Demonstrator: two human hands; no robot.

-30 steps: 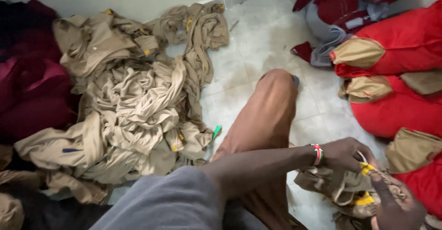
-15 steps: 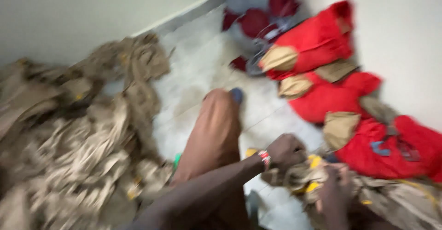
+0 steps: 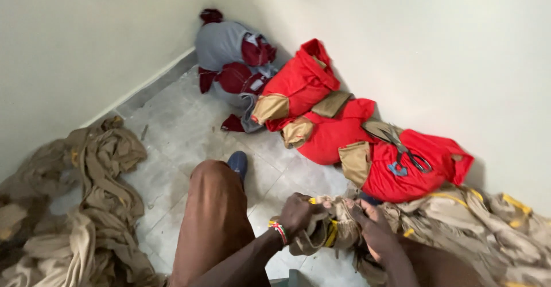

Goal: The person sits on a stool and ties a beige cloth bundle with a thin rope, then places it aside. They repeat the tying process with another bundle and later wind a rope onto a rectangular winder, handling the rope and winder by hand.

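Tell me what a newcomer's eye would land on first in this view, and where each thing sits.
First, the bright red bundles with tan patches, piled along the right wall, a pair of scissors lying on the nearest one. Next, low in the middle, the left hand and right hand both grip a khaki garment with yellow trim. A heap of khaki cloth fills the floor at left.

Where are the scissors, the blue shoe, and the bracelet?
scissors [image 3: 410, 152], head view, on the dark blades.
blue shoe [image 3: 237, 163], head view, on its toe.
bracelet [image 3: 279, 232], head view, on the beaded band at the wrist.
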